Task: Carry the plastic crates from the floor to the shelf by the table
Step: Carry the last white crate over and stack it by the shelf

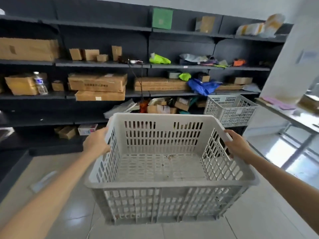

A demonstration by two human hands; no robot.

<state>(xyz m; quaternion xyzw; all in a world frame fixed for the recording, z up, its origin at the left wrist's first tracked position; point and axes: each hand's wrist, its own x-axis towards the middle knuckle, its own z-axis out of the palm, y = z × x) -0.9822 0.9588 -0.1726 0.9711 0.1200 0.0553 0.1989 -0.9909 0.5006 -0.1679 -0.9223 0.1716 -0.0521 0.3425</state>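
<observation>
Shelf (103,64): big and dark, straight ahead and far past both hands; many rows, full of brown boxes and bags.
Floor (259,213): pale shiny tiles, low down under both hands and arms.
White crate (169,184): up in the air between the two hands, off the floor, open side up; holes all over the walls and bottom; a few small dirty specks on the bottom.
Tabletop (284,112): pale, off to the right, past the right hand; pink sheets lying on it.
Second crate (230,109): white too, ahead and a bit right of the right hand; low on the shelf, sitting on top of something dark, near the end of the tabletop.
Cardboard boxes (97,82): long and brown, stacked on the shelf, up above the left hand.
Blue bag (202,86): crumpled on the shelf, high above the right hand, just above the second crate.
Left hand (96,144): clamped on the left rim of the white crate, fingers curled round it.
Right hand (237,146): clamped on the right rim, thumb on top, fingers curled under.
Hands: well apart, with the white crate between them.
Green box (162,18): on the top row of the shelf, very high up between the hands.
Water bottle (40,83): clear, standing on the shelf beside a brown box, up and left of the left hand.
</observation>
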